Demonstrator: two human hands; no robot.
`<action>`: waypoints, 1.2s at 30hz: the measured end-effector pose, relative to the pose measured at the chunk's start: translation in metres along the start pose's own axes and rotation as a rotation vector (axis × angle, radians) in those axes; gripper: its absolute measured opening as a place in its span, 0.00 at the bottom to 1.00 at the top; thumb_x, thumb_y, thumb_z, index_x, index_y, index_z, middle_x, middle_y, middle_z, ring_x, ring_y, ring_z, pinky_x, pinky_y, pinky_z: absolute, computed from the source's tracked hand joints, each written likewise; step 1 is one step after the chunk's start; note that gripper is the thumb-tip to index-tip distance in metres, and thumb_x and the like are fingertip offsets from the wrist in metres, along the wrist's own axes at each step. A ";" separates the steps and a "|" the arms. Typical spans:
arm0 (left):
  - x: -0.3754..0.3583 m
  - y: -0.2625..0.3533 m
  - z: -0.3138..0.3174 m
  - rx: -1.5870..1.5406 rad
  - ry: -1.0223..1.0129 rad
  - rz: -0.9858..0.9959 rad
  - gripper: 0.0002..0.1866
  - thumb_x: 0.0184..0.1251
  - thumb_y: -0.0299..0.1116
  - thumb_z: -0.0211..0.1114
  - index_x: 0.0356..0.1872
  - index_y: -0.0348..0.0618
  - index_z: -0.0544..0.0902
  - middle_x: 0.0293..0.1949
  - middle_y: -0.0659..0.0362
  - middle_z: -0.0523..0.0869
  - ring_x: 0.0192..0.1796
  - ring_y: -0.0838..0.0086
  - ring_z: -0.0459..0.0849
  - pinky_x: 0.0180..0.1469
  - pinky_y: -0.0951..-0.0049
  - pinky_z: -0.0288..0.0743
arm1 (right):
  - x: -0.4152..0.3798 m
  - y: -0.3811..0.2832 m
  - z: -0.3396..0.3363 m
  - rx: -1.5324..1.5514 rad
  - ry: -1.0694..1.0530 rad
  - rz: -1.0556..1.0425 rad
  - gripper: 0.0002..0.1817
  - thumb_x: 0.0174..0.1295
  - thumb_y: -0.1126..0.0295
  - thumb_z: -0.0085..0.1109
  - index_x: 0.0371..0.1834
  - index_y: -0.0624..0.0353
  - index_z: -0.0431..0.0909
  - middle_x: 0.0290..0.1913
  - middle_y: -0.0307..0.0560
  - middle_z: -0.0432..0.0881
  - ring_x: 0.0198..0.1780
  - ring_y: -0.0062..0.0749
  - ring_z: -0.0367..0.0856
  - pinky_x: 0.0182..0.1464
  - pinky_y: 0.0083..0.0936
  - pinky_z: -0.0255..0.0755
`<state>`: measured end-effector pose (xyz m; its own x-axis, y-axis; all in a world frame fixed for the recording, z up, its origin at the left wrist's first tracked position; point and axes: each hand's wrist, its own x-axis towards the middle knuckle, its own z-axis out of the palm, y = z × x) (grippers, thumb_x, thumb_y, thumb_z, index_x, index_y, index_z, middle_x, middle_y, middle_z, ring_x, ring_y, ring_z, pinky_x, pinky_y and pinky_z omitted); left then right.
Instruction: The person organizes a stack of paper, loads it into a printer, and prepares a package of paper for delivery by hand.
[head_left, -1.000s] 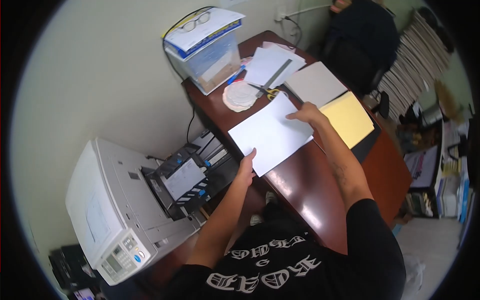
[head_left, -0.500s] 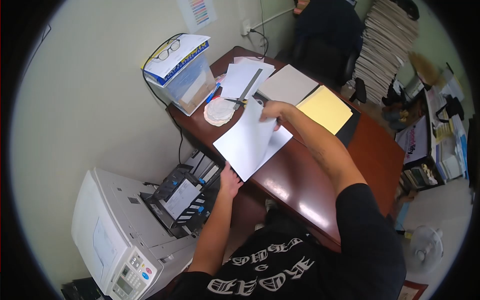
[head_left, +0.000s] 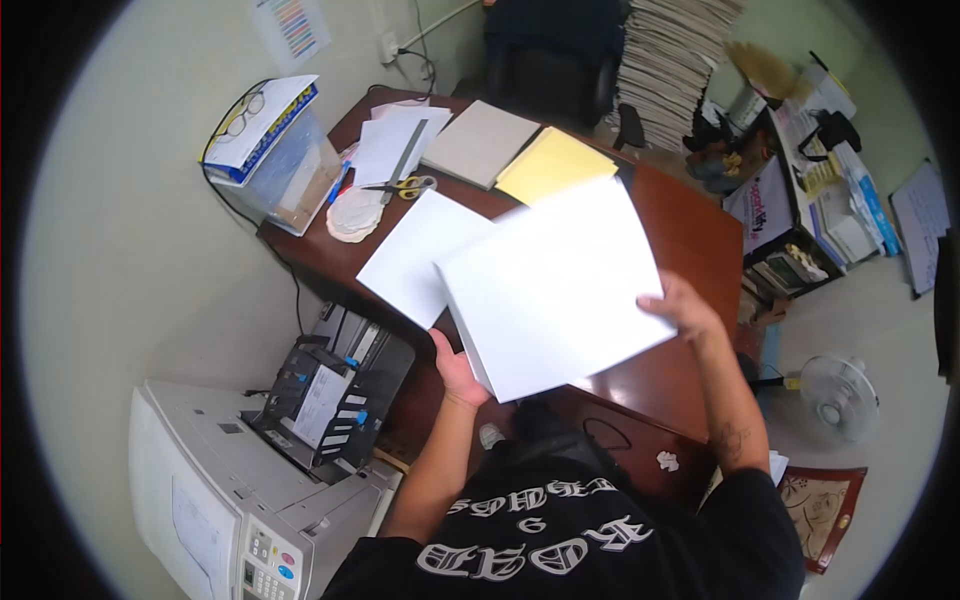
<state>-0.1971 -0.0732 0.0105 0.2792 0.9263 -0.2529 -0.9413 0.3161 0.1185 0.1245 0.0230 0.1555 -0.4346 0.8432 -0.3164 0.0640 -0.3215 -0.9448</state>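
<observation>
A stack of white paper [head_left: 560, 290] is held up over the near part of the desk. My right hand [head_left: 680, 305] grips its right edge, thumb on top. My left hand [head_left: 460, 370] is at its lower left corner, thumb raised and the other fingers hidden behind the sheets. Beside the stack, on the desk, lies more white paper [head_left: 425, 255]. Farther back are yellow scissors [head_left: 412, 187], a metal ruler [head_left: 403, 163], a grey-beige board [head_left: 480, 143] and yellow paper [head_left: 558, 168].
The brown desk [head_left: 690, 220] spans the middle. A printer [head_left: 200, 490] stands at the lower left, a plastic box [head_left: 295, 180] at the desk's left end. Behind are a black chair [head_left: 550, 60] and piled paper [head_left: 665, 60]. A fan [head_left: 838, 398] is at the right.
The stack has been lifted and moved right with my right hand, leaving white paper on the desk. My left hand now holds the stack's lower corner. The view has shifted right.
</observation>
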 end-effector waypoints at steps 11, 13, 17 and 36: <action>0.045 -0.089 -0.026 1.046 0.371 -0.584 0.43 0.63 0.71 0.52 0.63 0.40 0.75 0.52 0.51 0.85 0.50 0.63 0.85 0.51 0.59 0.78 | -0.083 0.229 -0.106 -0.417 0.225 0.478 0.27 0.61 0.71 0.65 0.62 0.70 0.69 0.54 0.59 0.81 0.52 0.41 0.82 0.56 0.34 0.74; 0.049 -0.107 0.005 1.152 0.530 -0.529 0.39 0.59 0.68 0.62 0.57 0.41 0.80 0.47 0.51 0.86 0.48 0.64 0.86 0.51 0.60 0.77 | -0.102 0.219 -0.097 -0.664 0.334 0.148 0.31 0.58 0.64 0.67 0.63 0.67 0.69 0.50 0.64 0.82 0.51 0.49 0.83 0.55 0.37 0.75; 0.058 -0.148 -0.043 1.969 0.516 0.095 0.30 0.57 0.49 0.73 0.51 0.35 0.75 0.39 0.43 0.86 0.41 0.49 0.86 0.42 0.55 0.79 | -0.092 0.209 -0.129 -0.692 0.250 -0.027 0.31 0.55 0.62 0.70 0.60 0.65 0.72 0.48 0.62 0.83 0.48 0.52 0.84 0.52 0.41 0.76; 0.096 -0.218 0.049 1.898 0.302 0.004 0.26 0.64 0.37 0.69 0.54 0.26 0.74 0.43 0.48 0.87 0.43 0.59 0.87 0.48 0.58 0.80 | -0.081 0.204 -0.203 -0.305 0.392 -0.003 0.25 0.57 0.76 0.64 0.59 0.68 0.70 0.50 0.58 0.82 0.51 0.46 0.82 0.56 0.36 0.74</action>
<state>0.0441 -0.0429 0.0071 0.0441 0.9324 -0.3588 0.5263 0.2835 0.8016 0.3553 -0.0233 -0.0294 -0.0686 0.9613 -0.2668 0.3491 -0.2274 -0.9091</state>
